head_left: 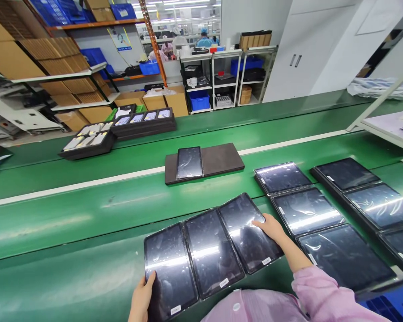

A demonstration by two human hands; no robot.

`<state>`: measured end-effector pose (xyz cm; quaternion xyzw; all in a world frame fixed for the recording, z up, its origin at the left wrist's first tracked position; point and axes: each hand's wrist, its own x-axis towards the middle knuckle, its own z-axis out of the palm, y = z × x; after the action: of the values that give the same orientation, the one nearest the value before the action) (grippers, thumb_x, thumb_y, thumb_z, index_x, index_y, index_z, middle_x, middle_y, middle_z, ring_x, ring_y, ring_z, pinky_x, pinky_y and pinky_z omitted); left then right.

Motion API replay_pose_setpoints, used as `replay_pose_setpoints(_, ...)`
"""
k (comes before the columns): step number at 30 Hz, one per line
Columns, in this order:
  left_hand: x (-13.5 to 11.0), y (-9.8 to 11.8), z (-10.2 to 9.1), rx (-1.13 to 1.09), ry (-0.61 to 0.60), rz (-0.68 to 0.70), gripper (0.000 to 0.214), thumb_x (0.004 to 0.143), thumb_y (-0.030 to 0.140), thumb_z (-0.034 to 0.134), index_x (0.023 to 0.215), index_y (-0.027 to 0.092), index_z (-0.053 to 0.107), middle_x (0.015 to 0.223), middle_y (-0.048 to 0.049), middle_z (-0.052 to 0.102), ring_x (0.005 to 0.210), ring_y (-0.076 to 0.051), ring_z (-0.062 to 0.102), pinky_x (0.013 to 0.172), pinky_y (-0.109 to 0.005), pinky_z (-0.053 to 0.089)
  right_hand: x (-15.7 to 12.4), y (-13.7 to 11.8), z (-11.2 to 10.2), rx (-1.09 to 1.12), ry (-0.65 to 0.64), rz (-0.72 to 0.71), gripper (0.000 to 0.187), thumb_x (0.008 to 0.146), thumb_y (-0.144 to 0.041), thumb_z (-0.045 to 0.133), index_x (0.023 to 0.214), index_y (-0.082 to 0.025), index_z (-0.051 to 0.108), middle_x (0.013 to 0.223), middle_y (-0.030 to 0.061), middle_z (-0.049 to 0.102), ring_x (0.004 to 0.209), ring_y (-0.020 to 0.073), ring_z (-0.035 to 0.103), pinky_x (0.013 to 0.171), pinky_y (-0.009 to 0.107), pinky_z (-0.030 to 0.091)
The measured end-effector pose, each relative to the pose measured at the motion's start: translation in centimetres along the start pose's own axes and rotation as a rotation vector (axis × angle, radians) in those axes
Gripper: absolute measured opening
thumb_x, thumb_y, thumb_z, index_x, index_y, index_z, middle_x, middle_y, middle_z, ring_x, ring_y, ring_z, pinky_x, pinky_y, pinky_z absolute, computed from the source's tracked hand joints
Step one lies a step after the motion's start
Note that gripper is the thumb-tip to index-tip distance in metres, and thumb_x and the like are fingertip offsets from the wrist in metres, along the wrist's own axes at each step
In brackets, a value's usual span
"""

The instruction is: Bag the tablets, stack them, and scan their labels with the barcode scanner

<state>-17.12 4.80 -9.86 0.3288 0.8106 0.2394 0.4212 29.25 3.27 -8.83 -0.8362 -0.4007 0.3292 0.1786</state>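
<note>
three dark tablets side by side on green conveyor belt (70, 223); left hand (143, 297) gripping edge of leftmost tablet (169, 268), right hand (272, 228) resting open-palmed on rightmost tablet (246, 232).

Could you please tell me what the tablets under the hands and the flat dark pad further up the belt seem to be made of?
The tablets: glossy, probably glass under clear film, judging by sharp lamp streaks, wrinkled glare and corner stickers. The dark pad: matte, no reflections, perhaps foam or rubber. The belt: green, smooth, slightly shiny, likely plastic-coated.
</note>
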Motion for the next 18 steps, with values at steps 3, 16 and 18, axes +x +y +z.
replay_pose_setpoints(3,-0.9,1.3,-0.1,0.027,-0.026,-0.087,0.039,0.075,0.036,0.050,0.103,0.009,0.057,0.108,-0.0158,0.062,0.101,-0.027,0.058,0.090,-0.035,0.043,-0.1,2.0,-0.5,0.087,0.050,0.031,0.039,0.073,-0.044,0.058,0.097,-0.012,0.060,0.094,0.0109,0.064,0.093,0.0259,0.058,0.073,0.028,0.043)
replay_pose_setpoints(16,-0.6,0.4,0.4,-0.083,-0.120,0.002,0.064,0.058,0.059,0.059,0.104,0.014,0.055,0.122,-0.0143,0.055,0.115,-0.027,0.049,0.097,-0.034,0.040,-0.2,1.9,0.8,-0.014,0.059,-0.031,0.048,0.074,-0.040,0.059,0.118,-0.021,0.057,0.095,0.0078,0.060,0.095,0.0272,0.056,0.081,0.032,0.042)
replay_pose_setpoints(18,-0.6,0.5,0.2,-0.050,-0.141,0.057,0.067,0.058,0.061,0.056,0.107,0.015,0.055,0.123,-0.0131,0.055,0.118,-0.026,0.047,0.096,-0.033,0.041,0.0,2.0,0.7,-0.069,0.056,-0.039,0.054,0.074,-0.037,0.059,0.125,-0.019,0.052,0.102,0.0108,0.056,0.102,0.0286,0.053,0.088,0.034,0.039)
